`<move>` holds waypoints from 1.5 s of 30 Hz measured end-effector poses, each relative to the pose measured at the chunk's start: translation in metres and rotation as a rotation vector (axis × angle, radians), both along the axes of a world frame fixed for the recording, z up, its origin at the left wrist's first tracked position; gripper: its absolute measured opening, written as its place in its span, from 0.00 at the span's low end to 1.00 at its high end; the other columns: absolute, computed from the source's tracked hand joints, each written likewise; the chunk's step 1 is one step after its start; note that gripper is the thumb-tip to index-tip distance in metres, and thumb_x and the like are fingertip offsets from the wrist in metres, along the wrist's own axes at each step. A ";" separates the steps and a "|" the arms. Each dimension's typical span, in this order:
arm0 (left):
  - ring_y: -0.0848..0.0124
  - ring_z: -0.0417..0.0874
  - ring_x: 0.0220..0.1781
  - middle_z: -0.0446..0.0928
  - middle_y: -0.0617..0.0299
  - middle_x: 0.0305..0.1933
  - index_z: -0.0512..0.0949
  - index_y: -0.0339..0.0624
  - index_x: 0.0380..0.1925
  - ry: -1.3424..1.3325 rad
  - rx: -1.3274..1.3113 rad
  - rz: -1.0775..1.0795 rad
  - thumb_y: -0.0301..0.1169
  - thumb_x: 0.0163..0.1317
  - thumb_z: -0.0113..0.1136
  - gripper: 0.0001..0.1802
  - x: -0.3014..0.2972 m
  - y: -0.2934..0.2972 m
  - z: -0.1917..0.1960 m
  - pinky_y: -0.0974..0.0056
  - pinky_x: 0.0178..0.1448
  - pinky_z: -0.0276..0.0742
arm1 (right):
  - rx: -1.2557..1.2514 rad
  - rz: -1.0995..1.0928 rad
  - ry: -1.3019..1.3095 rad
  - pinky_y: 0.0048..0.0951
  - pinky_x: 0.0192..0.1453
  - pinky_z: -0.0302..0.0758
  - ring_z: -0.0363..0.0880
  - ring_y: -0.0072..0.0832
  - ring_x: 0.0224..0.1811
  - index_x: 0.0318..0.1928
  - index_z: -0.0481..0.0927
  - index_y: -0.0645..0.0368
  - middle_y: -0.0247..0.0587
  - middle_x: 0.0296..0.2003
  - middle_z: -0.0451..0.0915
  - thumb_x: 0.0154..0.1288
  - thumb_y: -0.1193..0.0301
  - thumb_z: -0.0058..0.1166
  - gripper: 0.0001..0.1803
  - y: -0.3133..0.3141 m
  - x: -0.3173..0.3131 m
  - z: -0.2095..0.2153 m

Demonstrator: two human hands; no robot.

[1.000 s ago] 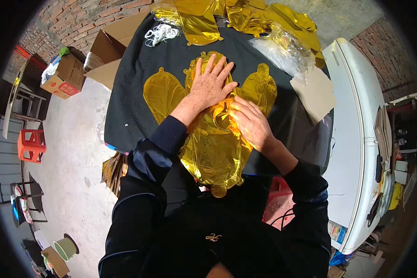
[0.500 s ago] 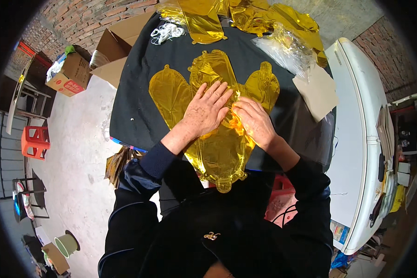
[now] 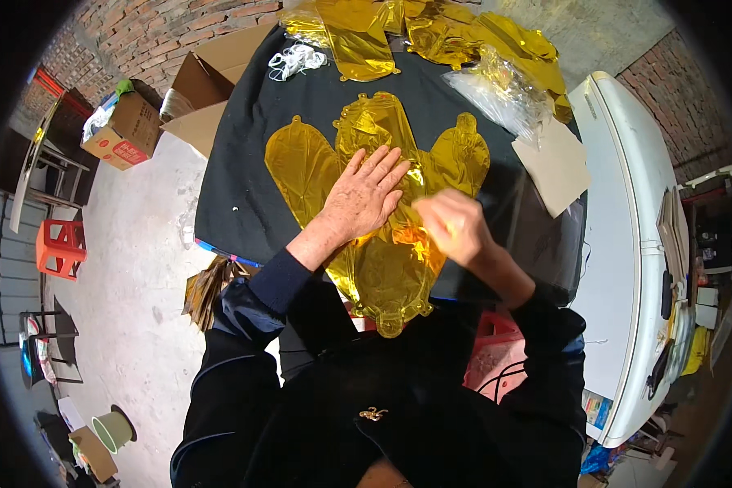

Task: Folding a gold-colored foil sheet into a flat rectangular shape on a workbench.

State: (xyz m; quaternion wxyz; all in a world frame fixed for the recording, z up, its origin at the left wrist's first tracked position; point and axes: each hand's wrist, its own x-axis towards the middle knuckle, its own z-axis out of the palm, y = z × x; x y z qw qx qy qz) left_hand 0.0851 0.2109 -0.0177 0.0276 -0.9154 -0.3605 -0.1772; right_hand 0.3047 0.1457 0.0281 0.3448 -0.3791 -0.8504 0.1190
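Observation:
A flat gold foil balloon (image 3: 389, 272) with rounded lobes and small tabs lies on the black-covered table, its near end reaching over the table edge toward me. My left hand (image 3: 362, 195) rests palm down on its middle, fingers stretched out and slightly apart. Just right of it, over the balloon's right side, is my right hand (image 3: 455, 228). Motion smears that hand; its fingers look curled, and whether anything is in them does not show. The foil beneath it is creased and shiny.
More gold foil balloons (image 3: 358, 49) lie along the table's far edge. Nearby are a bundle of white string (image 3: 297, 61), a clear plastic bag (image 3: 500, 89) and a cardboard sheet (image 3: 553, 167). A white fridge-like appliance (image 3: 618, 268) stands right; cardboard boxes (image 3: 122, 130) and a red stool (image 3: 61, 248) stand left.
My right hand has come off the foil's middle and shifted slightly right and toward me, its fingers curling. My left hand has stayed flat in nearly the same spot.

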 end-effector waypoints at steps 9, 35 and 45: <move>0.59 0.56 0.82 0.61 0.56 0.79 0.62 0.48 0.75 -0.009 -0.005 -0.015 0.46 0.77 0.43 0.31 0.004 0.001 0.001 0.47 0.84 0.45 | -0.460 -0.513 -0.045 0.33 0.40 0.80 0.86 0.33 0.34 0.40 0.86 0.62 0.43 0.33 0.87 0.66 0.59 0.63 0.17 0.163 0.013 -0.018; 0.52 0.53 0.82 0.58 0.52 0.79 0.59 0.50 0.77 -0.036 -0.027 0.044 0.50 0.76 0.43 0.33 0.010 -0.010 0.000 0.39 0.82 0.43 | -0.668 -0.528 -0.333 0.47 0.52 0.79 0.84 0.54 0.48 0.39 0.82 0.64 0.56 0.43 0.85 0.62 0.52 0.66 0.24 0.178 0.006 -0.007; 0.57 0.53 0.83 0.59 0.53 0.79 0.61 0.48 0.76 -0.045 -0.047 0.016 0.49 0.77 0.41 0.33 0.013 -0.001 0.005 0.45 0.83 0.43 | -0.524 -0.486 -0.351 0.43 0.36 0.79 0.85 0.45 0.28 0.29 0.75 0.63 0.52 0.24 0.82 0.61 0.55 0.66 0.23 0.179 0.002 -0.008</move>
